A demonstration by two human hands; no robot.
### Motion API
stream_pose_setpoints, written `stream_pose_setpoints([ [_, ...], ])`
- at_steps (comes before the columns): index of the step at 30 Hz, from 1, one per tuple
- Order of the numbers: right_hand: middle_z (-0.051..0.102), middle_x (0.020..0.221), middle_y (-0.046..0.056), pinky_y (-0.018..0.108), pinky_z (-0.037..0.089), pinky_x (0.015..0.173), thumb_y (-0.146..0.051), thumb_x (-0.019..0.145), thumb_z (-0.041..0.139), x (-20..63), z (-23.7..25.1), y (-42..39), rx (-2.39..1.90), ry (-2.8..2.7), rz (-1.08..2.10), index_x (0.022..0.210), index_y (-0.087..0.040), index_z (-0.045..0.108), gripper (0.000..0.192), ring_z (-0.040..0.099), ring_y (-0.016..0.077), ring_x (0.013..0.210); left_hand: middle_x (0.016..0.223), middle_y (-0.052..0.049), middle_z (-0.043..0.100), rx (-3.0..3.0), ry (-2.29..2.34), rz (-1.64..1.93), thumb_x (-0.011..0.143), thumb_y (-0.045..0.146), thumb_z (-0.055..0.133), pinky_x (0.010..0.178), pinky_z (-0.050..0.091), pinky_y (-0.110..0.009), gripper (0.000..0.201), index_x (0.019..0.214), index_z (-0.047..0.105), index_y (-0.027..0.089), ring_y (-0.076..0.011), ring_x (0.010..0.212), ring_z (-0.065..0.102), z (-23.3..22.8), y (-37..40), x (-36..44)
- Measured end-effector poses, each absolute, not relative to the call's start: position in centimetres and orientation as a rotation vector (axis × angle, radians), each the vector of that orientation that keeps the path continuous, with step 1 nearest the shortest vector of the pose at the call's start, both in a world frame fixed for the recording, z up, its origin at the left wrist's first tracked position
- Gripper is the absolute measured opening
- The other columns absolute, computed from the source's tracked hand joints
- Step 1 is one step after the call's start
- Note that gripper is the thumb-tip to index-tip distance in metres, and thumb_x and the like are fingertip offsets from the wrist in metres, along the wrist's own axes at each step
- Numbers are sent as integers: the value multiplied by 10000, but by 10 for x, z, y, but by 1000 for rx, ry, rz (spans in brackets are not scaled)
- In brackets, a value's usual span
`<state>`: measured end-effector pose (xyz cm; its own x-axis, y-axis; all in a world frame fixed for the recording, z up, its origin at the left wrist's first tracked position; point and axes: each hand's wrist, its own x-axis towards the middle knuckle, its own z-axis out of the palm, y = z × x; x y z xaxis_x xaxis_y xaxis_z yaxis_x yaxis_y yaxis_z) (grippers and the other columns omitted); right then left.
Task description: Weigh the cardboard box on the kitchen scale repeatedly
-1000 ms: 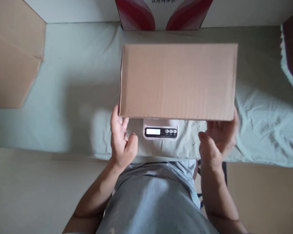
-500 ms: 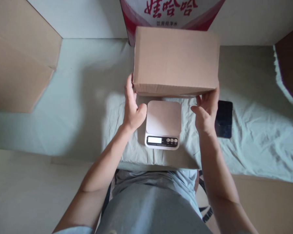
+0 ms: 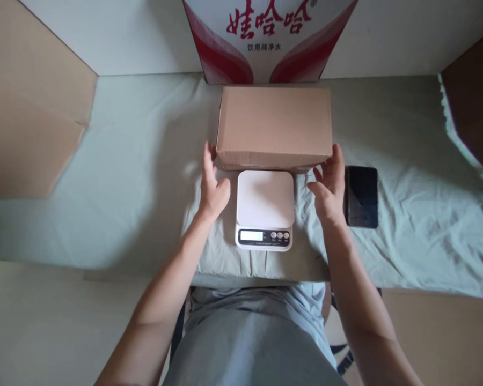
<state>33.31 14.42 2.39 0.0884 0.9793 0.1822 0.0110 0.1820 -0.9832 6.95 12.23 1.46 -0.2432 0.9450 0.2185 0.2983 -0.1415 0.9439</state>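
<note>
Nearest the person, a white digital kitchen scale [image 3: 264, 210] sits on the cloth-covered tabletop [image 3: 116, 177], its platform bare, with a dark smartphone [image 3: 361, 196] lying at its 3 o'clock. The left hand [image 3: 212, 185] and right hand [image 3: 327, 185] flank the scale, each grip open with fingers spread, fingertips touching the near lower corners of the closed cardboard box [image 3: 273, 127], neither closed around it. That box rests on the tabletop at the scale's 12 o'clock, just before a red-and-white printed carton [image 3: 265, 37]; it appears stiff, dry, probably light, and best held by both end faces.
</note>
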Motion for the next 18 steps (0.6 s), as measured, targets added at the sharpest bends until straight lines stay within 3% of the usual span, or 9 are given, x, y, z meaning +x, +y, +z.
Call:
stream_pose_setpoints([
  [10,540,1398,44,560,321,1153,-215,557,647,340,1,149,-1230,-1067,1064,1322,-339,439,802,520,249,1295,1552,-93,375,1275,1601,1364,722,70,573,1207,292,-462,813,1457,297,280,-238,1452,357,-12,124,55],
  [18,493,1442,35,534,366,1116,-286,593,663,331,18,150,-1083,-1132,1018,1341,-334,428,786,502,268,1302,1527,-74,418,1369,1577,1350,640,4,500,1157,383,-451,876,1453,329,281,-227,1408,415,13,127,63],
])
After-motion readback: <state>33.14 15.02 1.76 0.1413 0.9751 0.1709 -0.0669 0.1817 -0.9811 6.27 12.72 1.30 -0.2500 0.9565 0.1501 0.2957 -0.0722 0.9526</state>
